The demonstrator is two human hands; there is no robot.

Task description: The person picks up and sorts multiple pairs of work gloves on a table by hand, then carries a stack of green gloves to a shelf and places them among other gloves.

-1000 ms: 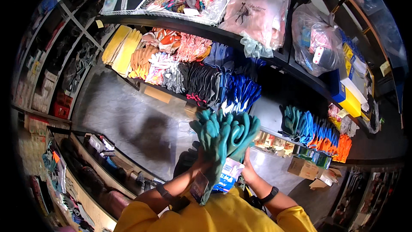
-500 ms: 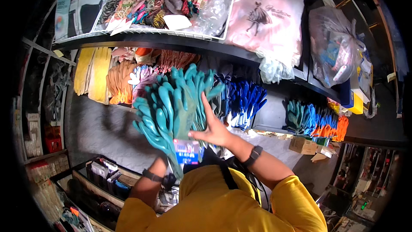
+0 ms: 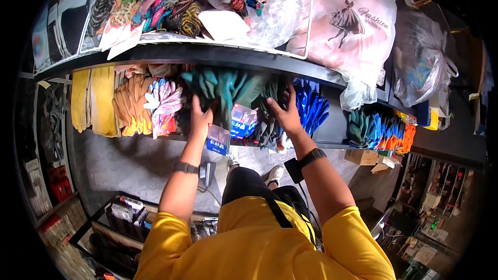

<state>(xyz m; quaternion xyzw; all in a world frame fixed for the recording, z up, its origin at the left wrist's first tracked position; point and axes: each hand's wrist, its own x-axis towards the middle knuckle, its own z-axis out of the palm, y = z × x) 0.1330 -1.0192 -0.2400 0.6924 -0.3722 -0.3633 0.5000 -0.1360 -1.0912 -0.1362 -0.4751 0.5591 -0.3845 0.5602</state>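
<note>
1. Head view, my hands: my left hand (image 3: 201, 116) is at the left side of the bundle of teal gloves (image 3: 223, 85), thumb and fingers partly lost against it; I cannot tell how firmly it grips. My right hand (image 3: 285, 111) is spread, thumb and forefinger well apart, by the dark grey gloves (image 3: 268, 119) at the bundle's right; whether it touches them I cannot tell.

2. Same view, what changed: half a second ago I had the bundle up in front of me, short of the shelf. Now it is in among the rows on the lower shelf (image 3: 330, 129), its top in shadow beneath the upper shelf's black edge (image 3: 207, 57). I judge that the carrying is over and the bundle is about in its place, though my hands are not yet clear of it.

3. Same view, around it: 2 blue-and-white cards (image 3: 244, 120) hang at the front of the bundle. Brown gloves (image 3: 132, 98) lie to the left, blue gloves (image 3: 313, 106) to the right.
</note>
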